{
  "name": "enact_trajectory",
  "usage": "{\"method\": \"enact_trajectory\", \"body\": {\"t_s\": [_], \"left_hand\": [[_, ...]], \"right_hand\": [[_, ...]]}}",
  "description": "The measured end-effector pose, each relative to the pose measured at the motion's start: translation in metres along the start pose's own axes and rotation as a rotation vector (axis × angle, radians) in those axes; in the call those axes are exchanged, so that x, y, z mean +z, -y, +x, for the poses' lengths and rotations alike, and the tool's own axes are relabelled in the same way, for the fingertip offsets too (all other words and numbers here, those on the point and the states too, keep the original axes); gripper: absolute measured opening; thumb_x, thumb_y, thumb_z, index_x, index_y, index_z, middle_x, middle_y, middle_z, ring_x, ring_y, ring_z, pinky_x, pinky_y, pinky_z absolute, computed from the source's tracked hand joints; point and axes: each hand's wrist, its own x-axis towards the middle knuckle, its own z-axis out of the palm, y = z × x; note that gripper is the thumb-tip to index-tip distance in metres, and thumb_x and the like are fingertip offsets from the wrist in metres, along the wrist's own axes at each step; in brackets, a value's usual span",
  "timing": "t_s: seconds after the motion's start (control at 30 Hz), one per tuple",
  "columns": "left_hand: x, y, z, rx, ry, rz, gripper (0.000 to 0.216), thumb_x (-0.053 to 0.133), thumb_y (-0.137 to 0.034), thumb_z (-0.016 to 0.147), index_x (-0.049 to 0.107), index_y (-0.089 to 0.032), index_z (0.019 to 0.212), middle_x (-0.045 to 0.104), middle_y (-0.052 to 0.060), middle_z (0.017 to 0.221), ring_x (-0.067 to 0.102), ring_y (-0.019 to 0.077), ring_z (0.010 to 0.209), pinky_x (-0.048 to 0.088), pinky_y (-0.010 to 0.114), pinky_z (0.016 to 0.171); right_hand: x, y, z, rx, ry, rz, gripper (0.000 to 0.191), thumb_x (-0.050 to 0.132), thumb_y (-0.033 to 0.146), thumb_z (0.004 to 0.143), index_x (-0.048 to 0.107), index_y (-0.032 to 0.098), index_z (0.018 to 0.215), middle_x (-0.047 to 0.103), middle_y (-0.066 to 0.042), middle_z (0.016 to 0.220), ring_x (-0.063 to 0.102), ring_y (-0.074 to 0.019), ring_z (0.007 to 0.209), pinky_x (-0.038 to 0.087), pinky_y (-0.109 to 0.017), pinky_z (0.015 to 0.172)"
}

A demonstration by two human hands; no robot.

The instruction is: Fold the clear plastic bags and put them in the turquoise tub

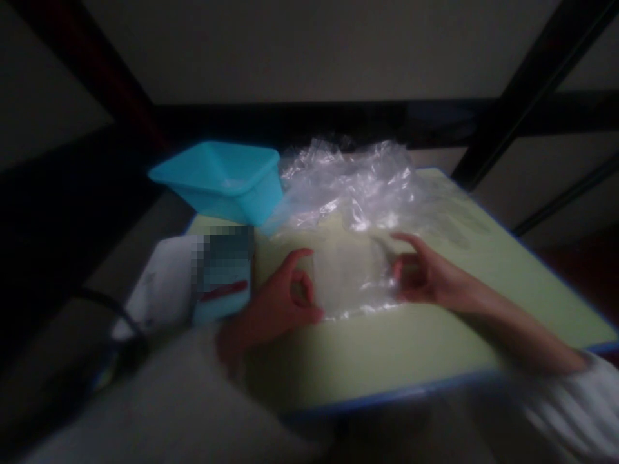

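A small clear plastic bag [351, 274] lies flat near the middle of the table, its lower edge catching the light. My left hand [283, 296] is at the bag's left side, thumb and forefinger curved wide apart, the thumb by the lower left corner. On the opposite side, my right hand [425, 277] has its forefinger stretched out along the top and its other fingers bent by the bag's right edge. Both hands look open around the bag; blur hides whether the fingertips press on it. Behind it spreads a crumpled heap of clear plastic bags [353, 177].
A turquoise plastic bin [254, 196] stands at the back left of the yellow-green table [377, 361], which has a blue edge. Left of my left hand lie a white sheet-like item [167, 277] and a partly pixelated flat item [225, 306] with a dark red strip [225, 290].
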Motion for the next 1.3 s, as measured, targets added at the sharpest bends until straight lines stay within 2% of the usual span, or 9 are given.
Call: {"method": "enact_trajectory", "body": {"t_s": [0.27,0.47,0.6,0.67,0.7,0.77,0.87,1.0,1.3], "left_hand": [[0.003,-0.004,-0.002,0.002,0.003,-0.009,0.084,0.069,-0.009,0.056,0.032,-0.025,0.129,0.051,-0.009,0.073,0.056,0.0096,0.055,0.04,0.016,0.044],[0.005,-0.003,-0.001,0.044,0.008,0.027,0.081,0.07,-0.013,0.059,0.032,-0.024,0.13,0.05,-0.008,0.075,0.055,0.0098,0.056,0.042,0.018,0.047],[0.007,0.0,-0.003,0.209,-0.167,0.289,0.059,0.065,-0.018,0.07,0.043,-0.024,0.124,0.052,-0.004,0.083,0.055,0.0114,0.063,0.047,0.024,0.056],[0.009,0.002,-0.005,0.336,-0.22,0.498,0.046,0.064,-0.021,0.076,0.049,-0.024,0.12,0.057,0.001,0.096,0.059,0.018,0.083,0.051,0.033,0.075],[0.01,0.004,-0.006,0.394,-0.204,0.597,0.042,0.062,-0.024,0.079,0.051,-0.023,0.12,0.058,0.003,0.106,0.058,0.0224,0.097,0.049,0.039,0.087],[0.013,0.008,-0.008,0.498,-0.118,0.759,0.042,0.057,-0.03,0.086,0.049,-0.021,0.126,0.051,0.008,0.13,0.046,0.0286,0.123,0.037,0.046,0.106],[0.015,0.015,-0.007,0.562,0.013,0.942,0.056,0.05,-0.036,0.091,0.034,-0.016,0.141,0.032,0.013,0.15,0.028,0.0285,0.139,0.025,0.046,0.115],[0.013,0.019,-0.003,0.563,0.056,1.099,0.068,0.043,-0.044,0.093,0.018,-0.012,0.148,0.021,0.015,0.155,0.017,0.0269,0.144,0.019,0.046,0.116],[0.009,0.016,-0.001,0.463,0.033,1.211,0.078,0.042,-0.054,0.09,0.019,-0.004,0.146,0.018,0.021,0.155,0.012,0.0289,0.144,0.017,0.046,0.116]], "right_hand": [[0.001,-0.002,0.0,-0.03,-0.012,-0.013,0.102,0.076,0.019,0.061,0.013,0.03,0.14,0.052,0.004,0.086,0.054,-0.0085,0.057,0.05,-0.022,0.051],[0.0,-0.002,-0.001,-0.076,-0.007,-0.163,0.096,0.074,0.02,0.064,0.015,0.026,0.14,0.049,0.005,0.08,0.049,-0.0085,0.054,0.044,-0.021,0.047],[0.003,0.004,-0.003,-0.26,-0.168,-0.458,0.06,0.068,0.03,0.077,0.04,0.023,0.129,0.051,0.002,0.077,0.052,-0.012,0.058,0.046,-0.025,0.051],[0.006,0.008,-0.004,-0.416,-0.247,-0.689,0.039,0.06,0.035,0.086,0.051,0.022,0.122,0.059,-0.005,0.087,0.059,-0.0176,0.072,0.052,-0.031,0.064],[0.008,0.009,-0.003,-0.491,-0.239,-0.8,0.037,0.056,0.037,0.089,0.052,0.021,0.123,0.061,-0.009,0.098,0.061,-0.0215,0.085,0.053,-0.035,0.074],[0.012,0.007,-0.001,-0.596,-0.14,-0.974,0.048,0.05,0.041,0.092,0.045,0.019,0.134,0.056,-0.015,0.126,0.055,-0.0284,0.114,0.047,-0.044,0.094],[0.015,-0.002,0.003,-0.598,0.001,-1.135,0.068,0.043,0.049,0.093,0.021,0.016,0.149,0.03,-0.017,0.151,0.03,-0.0309,0.138,0.029,-0.051,0.11],[0.016,-0.013,0.006,-0.539,0.025,-1.209,0.077,0.037,0.056,0.093,0.005,0.017,0.152,0.02,-0.016,0.155,0.021,-0.0297,0.142,0.018,-0.053,0.114],[0.014,-0.02,0.003,-0.496,-0.043,-1.283,0.084,0.033,0.063,0.091,0.006,0.011,0.151,0.022,-0.021,0.152,0.019,-0.031,0.142,0.017,-0.053,0.114]]}}
